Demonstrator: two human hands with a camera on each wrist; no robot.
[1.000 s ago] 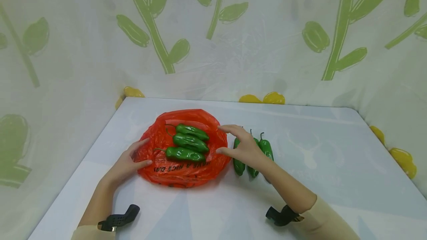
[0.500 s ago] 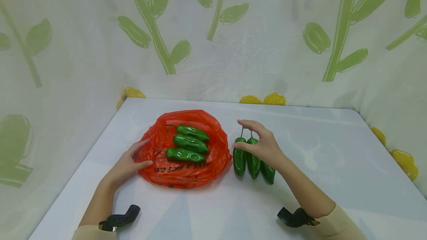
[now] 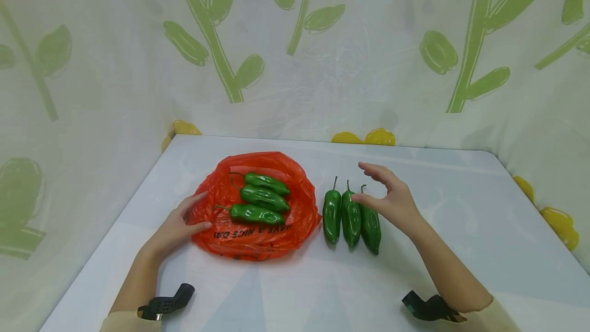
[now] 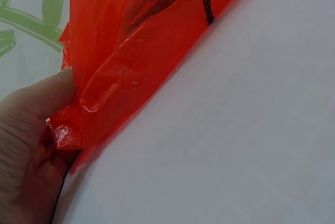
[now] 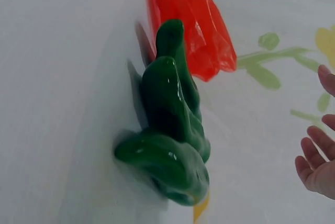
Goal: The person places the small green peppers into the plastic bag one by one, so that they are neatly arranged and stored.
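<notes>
A red plastic bag (image 3: 264, 246), printed in black, is spread on the left part of the white desk (image 3: 286, 291), and three green peppers (image 3: 265, 198) are laid side by side within its outline, stems pointed left; whether they are inside it or on top cannot be told. The bag's left edge is held by the left hand (image 3: 175, 228), the plastic being clamped between thumb and fingers. Just to the right of the bag, three more peppers (image 3: 352, 220) are set in a row on the desk, stems directed toward the far edge. The right hand (image 3: 397, 202) is held by the rightmost of these, its grip spread, with thumb and fingers well apart. The pale backdrop (image 3: 369, 76) is patterned with green stems and yellow flowers.
</notes>
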